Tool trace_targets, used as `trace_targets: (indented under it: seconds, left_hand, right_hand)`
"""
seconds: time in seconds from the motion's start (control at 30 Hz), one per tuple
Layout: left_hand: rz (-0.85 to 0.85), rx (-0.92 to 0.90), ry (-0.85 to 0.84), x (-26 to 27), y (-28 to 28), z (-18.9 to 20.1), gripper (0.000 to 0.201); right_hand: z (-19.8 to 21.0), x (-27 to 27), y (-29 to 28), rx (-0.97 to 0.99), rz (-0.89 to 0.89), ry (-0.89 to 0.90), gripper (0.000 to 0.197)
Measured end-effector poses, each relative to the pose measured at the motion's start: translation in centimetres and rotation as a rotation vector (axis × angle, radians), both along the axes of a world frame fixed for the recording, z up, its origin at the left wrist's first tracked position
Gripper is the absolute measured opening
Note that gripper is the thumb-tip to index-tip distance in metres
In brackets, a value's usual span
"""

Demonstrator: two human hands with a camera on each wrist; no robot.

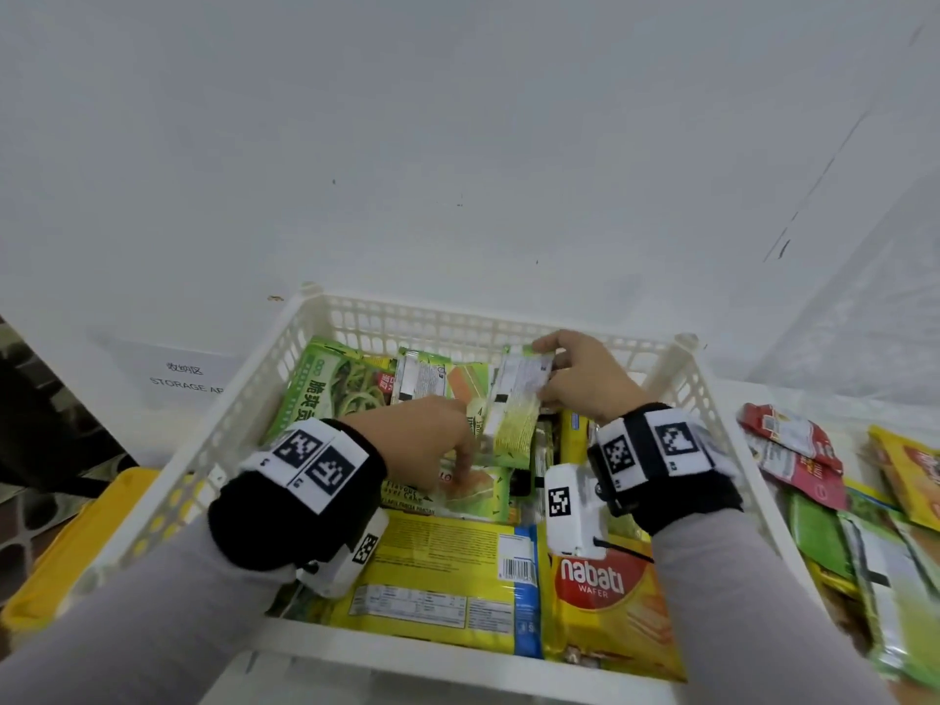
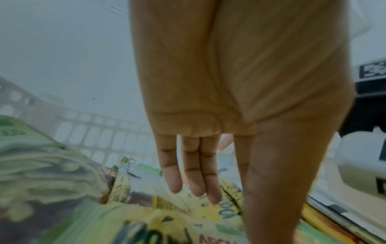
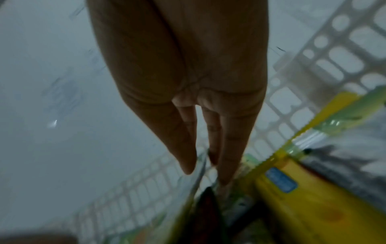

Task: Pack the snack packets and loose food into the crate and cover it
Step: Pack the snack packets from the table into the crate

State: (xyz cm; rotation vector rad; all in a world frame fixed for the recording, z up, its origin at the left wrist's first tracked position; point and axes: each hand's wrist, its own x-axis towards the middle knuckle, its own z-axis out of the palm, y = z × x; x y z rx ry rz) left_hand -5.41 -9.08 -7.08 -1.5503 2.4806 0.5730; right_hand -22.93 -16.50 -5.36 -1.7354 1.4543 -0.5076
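Centre of the head view: white lattice crate [image 1: 325, 323], already holding packets. Right hand [image 1: 580, 379] pinches a green-white packet [image 1: 513, 404] upright near the crate's far wall. Left hand [image 1: 432, 440] reaches down with fingers [image 2: 192, 173] straight, tips on a green layer-cake packet [image 1: 458, 493]; contact looks light, wrist view blurry. Nabati wafer pack [image 1: 605, 602] lies lower right in the crate. More packets [image 1: 814, 480] lie outside at right edge.

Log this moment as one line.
right hand: holds green packet upright in crate | left hand: fingers straight on packets
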Motion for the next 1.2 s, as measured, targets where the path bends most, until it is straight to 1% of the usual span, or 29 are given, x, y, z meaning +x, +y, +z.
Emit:
trace_targets:
  seconds: [0.03, 0.07, 0.1, 0.17, 0.23, 0.3, 0.33, 0.4, 0.47, 0.53, 0.6, 0.63, 0.67, 0.7, 0.77, 0.83, 0.93, 1.03, 1.1, 1.17, 1.2]
  left_hand:
    - [-0.005, -0.031, 0.008, 0.0, 0.1, -0.1, 0.021]
    - [-0.003, -0.054, 0.022, 0.0, 0.1, -0.3, 0.024]
    - [0.003, -0.078, 0.029, 0.0, 0.1, -0.4, 0.032]
    - [0.042, -0.125, 0.008, 0.0, -0.1, -0.8, 0.048]
    - [0.106, -0.110, -0.045, 0.1, -0.3, -1.3, 0.071]
    - [0.159, -0.018, -0.113, 0.3, -0.4, -1.6, 0.093]
    - [0.175, 0.039, -0.146, 0.4, -0.5, -1.6, 0.099]
    - [0.186, 0.117, -0.175, 0.7, -0.8, -1.7, 0.101]
    - [0.186, 0.132, -0.172, 0.9, -1.1, -1.7, 0.101]
    - [0.188, 0.119, -0.153, 1.0, -1.1, -1.7, 0.101]
    - [0.188, 0.105, -0.128, 1.0, -1.1, -1.7, 0.100]
    - [0.186, 0.098, -0.120, 1.0, -1.0, -1.7, 0.100]
    - [0.179, 0.090, -0.114, 1.0, -1.0, -1.7, 0.100]
    - [0.169, 0.079, -0.110, 1.0, -1.0, -1.7, 0.100]
    - [0.147, 0.060, -0.107, 0.9, -1.0, -1.8, 0.101]
    - [0.156, 0.068, -0.113, 0.9, -1.0, -1.9, 0.104]
    - [0.176, 0.121, -0.117, 1.0, -1.1, -1.9, 0.106]
    - [0.165, 0.161, -0.113, 1.2, -1.4, -1.7, 0.108]
    - [0.164, 0.168, -0.111, 1.2, -1.4, -1.7, 0.108]
    - [0.167, 0.165, -0.119, 1.2, -1.4, -1.8, 0.108]
    - [0.169, 0.164, -0.124, 1.1, -1.3, -1.8, 0.108]
  right_hand:
    - [-0.3, 0.0, 0.0, -0.067, 0.012, 0.119, 0.053]
    - [-0.4, 0.0, 0.0, -0.146, 0.019, 0.216, 0.054]
    - [-0.4, 0.1, 0.2, -0.206, 0.027, 0.276, 0.053]
    - [-0.3, 0.5, 0.6, -0.266, 0.084, 0.324, 0.047]
    - [-0.3, 1.1, 1.2, -0.212, 0.230, 0.425, 0.039]
    - [-0.6, 1.9, 1.8, -0.129, 0.397, 0.585, 0.035]
    - [-0.6, 2.2, 1.9, -0.104, 0.446, 0.642, 0.035]
    - [-0.7, 2.3, 1.7, -0.068, 0.497, 0.709, 0.045]
    - [-0.4, 1.7, 1.4, -0.036, 0.502, 0.694, 0.057]
    - [0.4, 0.5, 0.9, 0.022, 0.447, 0.541, 0.061]
    - [1.3, -1.4, 0.4, 0.004, 0.319, 0.352, 0.058]
    - [1.6, -2.5, 0.2, -0.039, 0.232, 0.306, 0.055]
    - [1.7, -3.6, 0.0, -0.080, 0.155, 0.318, 0.054]
    - [1.6, -4.6, -0.3, -0.094, 0.104, 0.373, 0.055]
    - [1.1, -6.0, -0.6, -0.025, 0.085, 0.523, 0.059]
    - [0.5, -6.5, -0.9, 0.060, 0.096, 0.607, 0.058]
    - [0.1, -6.3, -1.1, 0.068, 0.084, 0.613, 0.052]
    - [-0.2, -6.1, -1.2, 0.068, 0.099, 0.641, 0.051]
    - [-0.4, -6.2, -1.3, 0.039, 0.096, 0.633, 0.039]
    - [-0.5, -6.4, -1.5, -0.015, 0.039, 0.562, 0.019]
    - [-0.5, -6.5, -1.5, -0.044, 0.004, 0.523, 0.014]
